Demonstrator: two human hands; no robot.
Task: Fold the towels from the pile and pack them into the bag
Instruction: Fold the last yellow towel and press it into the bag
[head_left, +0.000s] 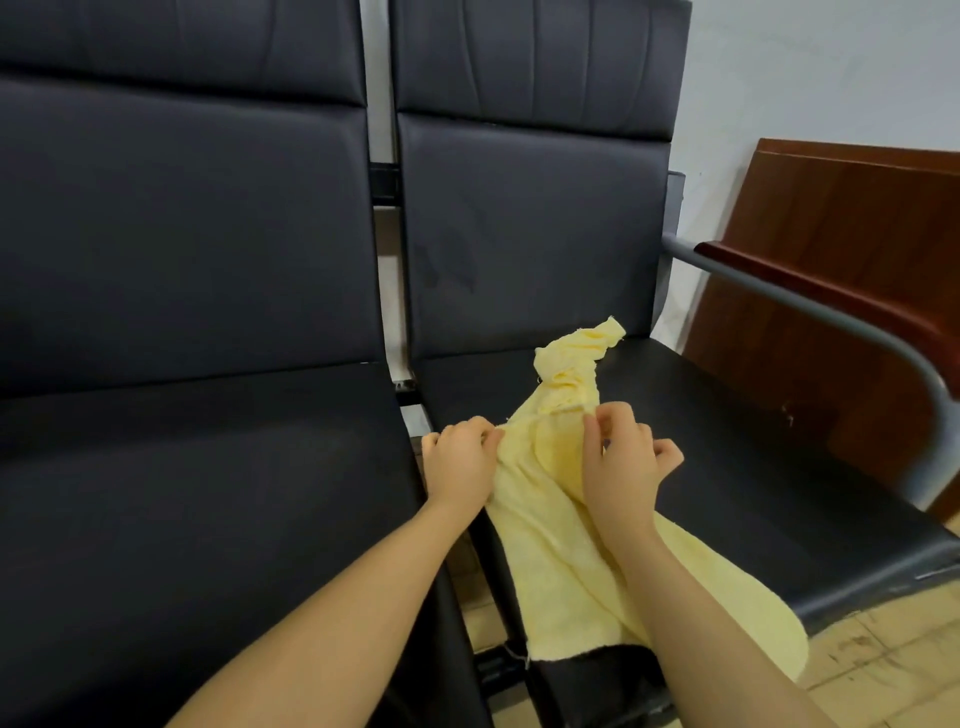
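A pale yellow towel (550, 525) lies crumpled along the right black seat (727, 447), its far end bunched near the backrest and its near end hanging over the seat's front edge. My left hand (460, 462) pinches the towel's left edge with curled fingers. My right hand (621, 457) pinches a fold of the same towel a little to the right, and a short stretch of its hem is pulled taut between the two hands. No pile and no bag are in view.
A second black seat (197, 493) adjoins on the left, with a narrow gap between them. A grey metal armrest (841, 322) curves along the right side. Behind it leans a reddish-brown wooden board (857, 249). Tiled floor (883, 665) shows at lower right.
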